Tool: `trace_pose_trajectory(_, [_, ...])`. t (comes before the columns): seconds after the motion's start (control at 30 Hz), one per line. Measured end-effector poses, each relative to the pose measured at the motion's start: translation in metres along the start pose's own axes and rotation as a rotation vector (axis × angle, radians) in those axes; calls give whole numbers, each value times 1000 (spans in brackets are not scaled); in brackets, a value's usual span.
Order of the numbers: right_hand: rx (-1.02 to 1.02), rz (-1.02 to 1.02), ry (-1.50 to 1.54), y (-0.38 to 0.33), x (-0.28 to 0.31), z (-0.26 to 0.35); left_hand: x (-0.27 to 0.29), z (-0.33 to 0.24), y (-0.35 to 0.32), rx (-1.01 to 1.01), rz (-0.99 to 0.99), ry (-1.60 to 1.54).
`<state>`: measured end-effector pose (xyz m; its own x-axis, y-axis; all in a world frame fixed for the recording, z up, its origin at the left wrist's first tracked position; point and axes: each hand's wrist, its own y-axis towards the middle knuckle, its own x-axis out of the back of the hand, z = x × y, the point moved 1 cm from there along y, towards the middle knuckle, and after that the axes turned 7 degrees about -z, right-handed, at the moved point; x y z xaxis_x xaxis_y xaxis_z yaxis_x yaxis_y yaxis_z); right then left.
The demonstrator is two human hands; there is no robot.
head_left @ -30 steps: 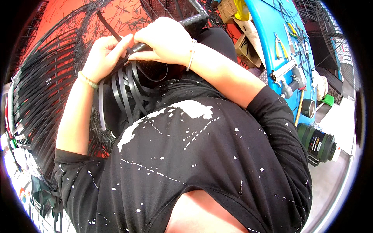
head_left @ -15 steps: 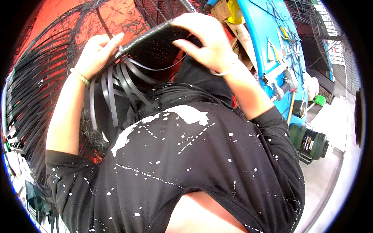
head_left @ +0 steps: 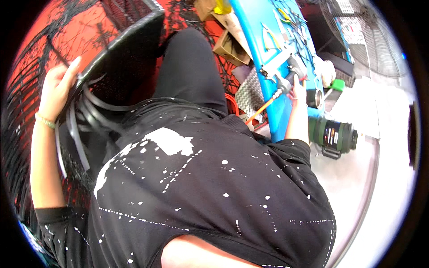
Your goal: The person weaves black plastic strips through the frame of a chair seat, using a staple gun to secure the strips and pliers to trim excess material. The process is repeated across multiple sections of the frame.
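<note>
At the left, my left hand (head_left: 57, 89) is closed on the rim of a black woven basket-like piece (head_left: 129, 47), its thumb pointing up along the edge. Loose flat dark strips (head_left: 77, 134) hang from the rim beside that hand, some blurred. My right hand (head_left: 298, 94) is over the blue table (head_left: 250, 24), its fingers around the handle of a grey air staple gun (head_left: 286, 73); part of the grip is hidden. An orange hose (head_left: 260, 109) runs from the gun down past the table edge.
Yellow-handled pliers (head_left: 271, 38) and black strips lie on the blue table. A green lens-shaped container (head_left: 333, 136) stands to the right. Cardboard boxes (head_left: 231, 48) sit left of the table. Black strips and scraps cover the red floor (head_left: 85, 22); a large fan (head_left: 371, 40) is far right.
My right hand has left the rim of the woven piece and moved right to the air staple gun. My left hand stays on the rim. The whole view has shifted to the right.
</note>
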<state>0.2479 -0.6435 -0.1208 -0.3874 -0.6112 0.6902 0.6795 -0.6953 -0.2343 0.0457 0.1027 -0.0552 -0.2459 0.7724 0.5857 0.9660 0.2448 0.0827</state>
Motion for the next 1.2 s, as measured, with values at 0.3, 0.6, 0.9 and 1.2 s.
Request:
trace_pose_trajectory(0.3, [-229,325,637,70,15,-14,-8,-18,7,-68,1,20])
trace_pose_trajectory(0.6, [-164,653,521,14,23,48,-4,-12,4,-24,11,28])
trace_pose_trajectory(0.9, [537,547,408,-216,-9,159,-5,-13,5,-5,32,-25])
trace_pose_trajectory(1.2, [2058,545,98,-400,-101,178,-4,-14,6,21,46,-14])
